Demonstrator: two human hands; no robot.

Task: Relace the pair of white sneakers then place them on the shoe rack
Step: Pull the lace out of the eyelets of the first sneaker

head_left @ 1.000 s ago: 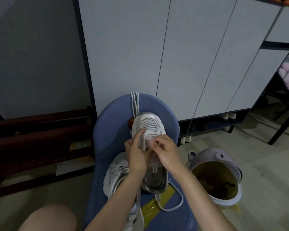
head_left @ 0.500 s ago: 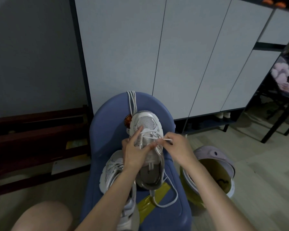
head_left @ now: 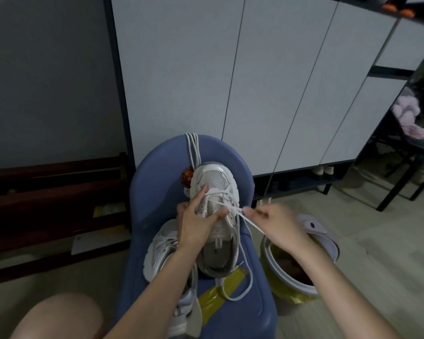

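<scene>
A white sneaker [head_left: 214, 178] lies toe-away on a blue seat [head_left: 157, 172]. My left hand [head_left: 196, 222] holds its laced front, forefinger stretched along the eyelets and thumb across the tongue. My right hand [head_left: 274, 225] pinches the white lace [head_left: 249, 222] just right of the shoe and draws it taut out of an eyelet; the lace's slack loops down over the seat. The second white sneaker [head_left: 160, 250] lies to the left, partly under my left forearm. A spare lace [head_left: 194, 148] hangs over the seat's far edge.
A lilac bin [head_left: 328, 243] with a yellow liner stands right of the seat. White cabinet doors [head_left: 230, 81] rise behind, with an open low shelf [head_left: 301, 183] holding shoes. A dark wooden frame [head_left: 52, 189] lies left. A dark table leg [head_left: 399, 182] stands far right. My knee [head_left: 56, 316] shows bottom left.
My right hand has moved right, away from the shoe, pulling the lace out taut. My left hand stays on the laced front with its forefinger extended.
</scene>
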